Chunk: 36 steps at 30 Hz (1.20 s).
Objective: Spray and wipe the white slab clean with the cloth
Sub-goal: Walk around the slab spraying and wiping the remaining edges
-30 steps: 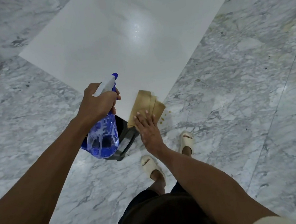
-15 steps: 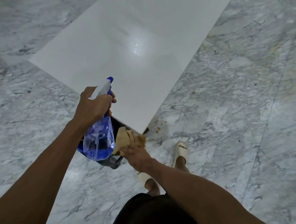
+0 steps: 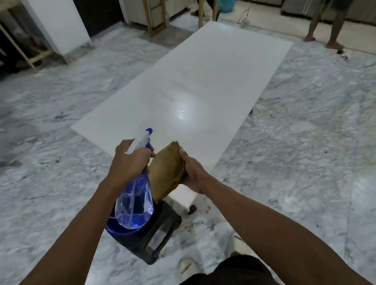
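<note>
So the left hand (image 3: 130, 164) is wrapping around the neck of the spray bottle (image 3: 134, 201), fingers curled tight round the white trigger head, blue nozzle tip poking forward toward the slab. The bottle is hanging down from that grip, clear blue with liquid sitting in the bottom. Can't tell whether a finger is actually on the trigger, the back of the hand is hiding it.

The right hand (image 3: 192, 172) is gripping the cloth (image 3: 166, 170), a brown folded wad, thumb lying along its far edge and the other fingers tucked underneath where I can't see them. The cloth is being held up in the air right beside the bottle, above the near corner of the slab, not touching it.

The white slab (image 3: 188, 91) is lying flat on the grey marble floor (image 3: 299, 153), stretching away from the person, with a shiny speckled wet patch near the middle. A black stool (image 3: 155, 236) is sitting on the floor at the slab's near corner, under the bottle. Another person's bare legs (image 3: 325, 23) are standing at the far right.
</note>
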Motion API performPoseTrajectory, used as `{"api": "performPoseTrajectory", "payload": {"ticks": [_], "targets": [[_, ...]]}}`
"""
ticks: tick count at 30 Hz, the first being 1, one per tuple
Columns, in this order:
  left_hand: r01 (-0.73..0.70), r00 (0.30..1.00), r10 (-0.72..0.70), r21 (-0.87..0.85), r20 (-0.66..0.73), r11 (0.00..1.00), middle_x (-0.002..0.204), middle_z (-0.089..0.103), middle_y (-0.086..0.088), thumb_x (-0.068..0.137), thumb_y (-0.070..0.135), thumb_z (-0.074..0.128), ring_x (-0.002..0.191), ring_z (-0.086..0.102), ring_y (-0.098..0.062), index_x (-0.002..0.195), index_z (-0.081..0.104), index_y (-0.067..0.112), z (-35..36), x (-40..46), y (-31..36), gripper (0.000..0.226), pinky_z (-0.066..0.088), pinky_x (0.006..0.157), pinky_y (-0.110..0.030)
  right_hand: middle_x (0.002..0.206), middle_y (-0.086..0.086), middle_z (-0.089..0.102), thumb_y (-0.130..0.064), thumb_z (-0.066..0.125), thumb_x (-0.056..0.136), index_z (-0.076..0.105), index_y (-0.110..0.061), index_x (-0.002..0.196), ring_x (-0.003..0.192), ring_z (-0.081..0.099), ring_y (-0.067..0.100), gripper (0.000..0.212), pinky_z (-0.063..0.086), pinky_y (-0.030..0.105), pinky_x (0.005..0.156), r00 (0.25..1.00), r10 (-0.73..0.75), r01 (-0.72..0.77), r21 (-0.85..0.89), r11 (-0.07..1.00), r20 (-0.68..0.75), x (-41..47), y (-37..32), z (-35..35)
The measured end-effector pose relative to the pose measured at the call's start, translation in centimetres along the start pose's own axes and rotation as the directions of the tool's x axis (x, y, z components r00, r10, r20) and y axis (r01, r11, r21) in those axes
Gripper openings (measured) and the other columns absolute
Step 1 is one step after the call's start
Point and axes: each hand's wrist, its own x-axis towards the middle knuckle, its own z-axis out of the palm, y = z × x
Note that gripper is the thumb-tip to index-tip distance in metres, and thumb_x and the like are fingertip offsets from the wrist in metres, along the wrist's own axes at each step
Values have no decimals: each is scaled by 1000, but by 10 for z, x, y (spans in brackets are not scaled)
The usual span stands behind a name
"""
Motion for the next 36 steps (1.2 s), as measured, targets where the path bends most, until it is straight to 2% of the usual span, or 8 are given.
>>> {"api": "performPoseTrajectory", "payload": {"ticks": [3, 6, 9, 17, 22, 26, 29, 36], "targets": [[-17, 1000, 17, -3, 16, 1000, 92, 75, -25, 74, 7, 57, 49, 62, -22, 81, 70, 4, 9, 9, 15, 15, 54, 57, -34, 132, 11, 65, -61, 55, 91, 55, -12, 137, 118, 63, 29, 67, 54, 49, 97, 988, -156, 155, 19, 988, 19, -9, -49, -24], [-52, 997, 49, 35, 59, 998, 94, 74, -28, 78, 7, 57, 46, 60, -20, 83, 68, 4, 24, 23, 34, 13, 53, 52, -29, 127, 14, 67, -24, 78, 84, 59, -7, 130, 115, 65, 31, 53, 57, 46, 92, 964, -257, 260, 46, 964, -59, -13, -90, -53], [-116, 988, 108, 69, 106, 991, 96, 74, -26, 86, -1, 53, 43, 58, -15, 83, 67, 6, 46, 41, 53, 16, 51, 46, -20, 129, 17, 63, -5, 80, 79, 54, -3, 131, 116, 62, 35, 58, 56, 48, 93, 943, -279, 292, 49, 955, -179, -11, -125, -86], [-236, 954, 216, 79, 206, 968, 95, 75, -24, 90, 1, 55, 44, 57, -15, 84, 66, 7, 142, 97, 134, 13, 52, 50, -24, 123, 10, 69, -3, 81, 77, 60, -7, 126, 113, 65, 28, 54, 59, 43, 90, 877, -390, 425, 75, 902, -282, -27, -224, -204], [-299, 929, 271, 79, 253, 951, 93, 75, -22, 86, 0, 54, 41, 57, -15, 79, 65, 7, 231, 148, 204, 15, 53, 54, -29, 112, 8, 71, -15, 92, 64, 66, -9, 114, 103, 68, 26, 56, 59, 44, 84, 766, -500, 474, -171, 864, -403, -26, -309, -292], [-302, 923, 277, 57, 266, 952, 93, 75, -26, 85, 2, 55, 40, 58, -15, 78, 67, 6, 309, 187, 264, 14, 54, 53, -28, 117, 10, 71, -15, 81, 80, 66, -9, 114, 104, 70, 28, 38, 50, 52, 92, 766, -511, 594, 123, 795, -391, -23, -366, -363], [-289, 922, 278, 3, 270, 957, 94, 75, -25, 85, 2, 54, 40, 58, -14, 80, 68, 6, 365, 213, 306, 15, 55, 52, -28, 131, 11, 65, -31, 71, 90, 58, -13, 134, 116, 66, 27, 49, 53, 48, 96, 801, -473, 590, 352, 727, -367, -9, -398, -413], [-264, 888, 255, -30, 382, 964, 89, 76, -21, 78, 2, 53, 40, 57, -17, 75, 69, 3, 470, 263, 370, 16, 58, 60, -37, 116, 13, 71, -42, 56, 98, 63, -8, 125, 99, 72, 30, 44, 60, 46, 77, 845, -405, 532, 618, 579, -348, 33, -441, -502]]}}
